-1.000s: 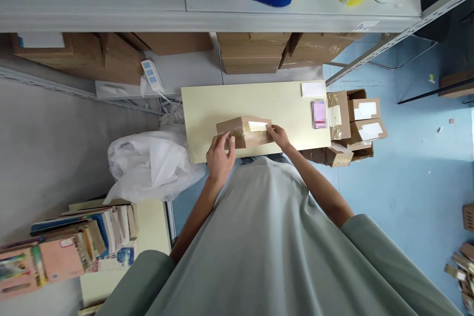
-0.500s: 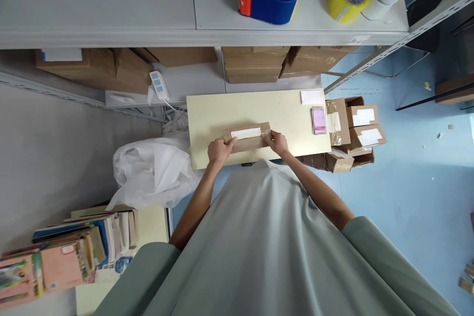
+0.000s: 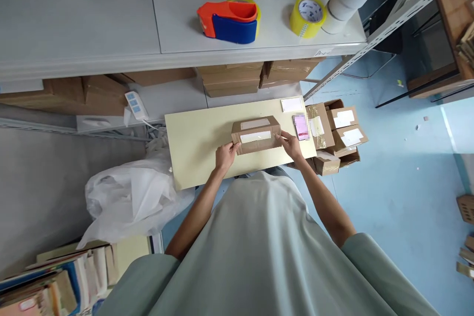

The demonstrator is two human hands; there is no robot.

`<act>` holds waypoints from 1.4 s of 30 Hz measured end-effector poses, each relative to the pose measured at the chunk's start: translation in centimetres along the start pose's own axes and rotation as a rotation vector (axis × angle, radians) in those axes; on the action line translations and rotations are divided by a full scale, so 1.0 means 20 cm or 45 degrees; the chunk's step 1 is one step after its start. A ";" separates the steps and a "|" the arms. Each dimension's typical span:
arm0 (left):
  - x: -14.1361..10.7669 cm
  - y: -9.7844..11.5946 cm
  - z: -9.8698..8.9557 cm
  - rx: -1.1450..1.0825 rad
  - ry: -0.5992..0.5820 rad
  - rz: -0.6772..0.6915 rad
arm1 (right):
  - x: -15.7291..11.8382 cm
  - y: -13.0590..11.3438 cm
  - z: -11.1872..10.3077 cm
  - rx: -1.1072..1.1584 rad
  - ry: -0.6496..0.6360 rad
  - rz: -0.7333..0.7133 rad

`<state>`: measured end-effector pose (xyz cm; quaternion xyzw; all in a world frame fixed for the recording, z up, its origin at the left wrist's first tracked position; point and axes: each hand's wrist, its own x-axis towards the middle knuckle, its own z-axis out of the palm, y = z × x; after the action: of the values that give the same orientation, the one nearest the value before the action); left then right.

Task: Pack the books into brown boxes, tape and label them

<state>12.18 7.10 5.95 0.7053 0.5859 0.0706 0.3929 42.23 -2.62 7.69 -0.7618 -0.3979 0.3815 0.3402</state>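
A small brown cardboard box (image 3: 259,146) with white labels on two of its faces is between my hands, over the pale yellow table (image 3: 192,143). My left hand (image 3: 226,156) grips its left end, fingers pressed against the lower corner. At the right end, my right hand (image 3: 291,145) pinches the box near its edge. Just right of the box lie a pink and purple item (image 3: 301,127) and a white paper (image 3: 292,104).
A red and blue tape dispenser (image 3: 231,22) and yellow tape roll (image 3: 308,16) sit on the grey shelf (image 3: 111,24). Labelled cartons (image 3: 343,118) are piled right of the table. A white plastic bag (image 3: 129,197) and stacked books (image 3: 66,276) are at the left.
The box has tipped between my hands, so a second labelled face now shows. The camera view has shifted, and the table and shelf appear further left and lower.
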 end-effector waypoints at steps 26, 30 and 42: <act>0.46 1.04 0.54 0.046 0.422 -0.136 | 0.91 0.67 -0.73 0.007 -0.051 0.028; 0.76 1.18 0.73 -0.050 0.270 -0.133 | 1.11 0.70 -0.73 0.007 -0.049 0.021; 1.18 1.08 1.08 -0.250 0.127 -0.396 | 1.28 0.77 -0.60 -0.120 -0.082 0.083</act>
<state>48.08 17.64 -3.59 0.5600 0.6969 0.1009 0.4365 67.90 10.01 -7.19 -0.7770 -0.4011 0.3975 0.2784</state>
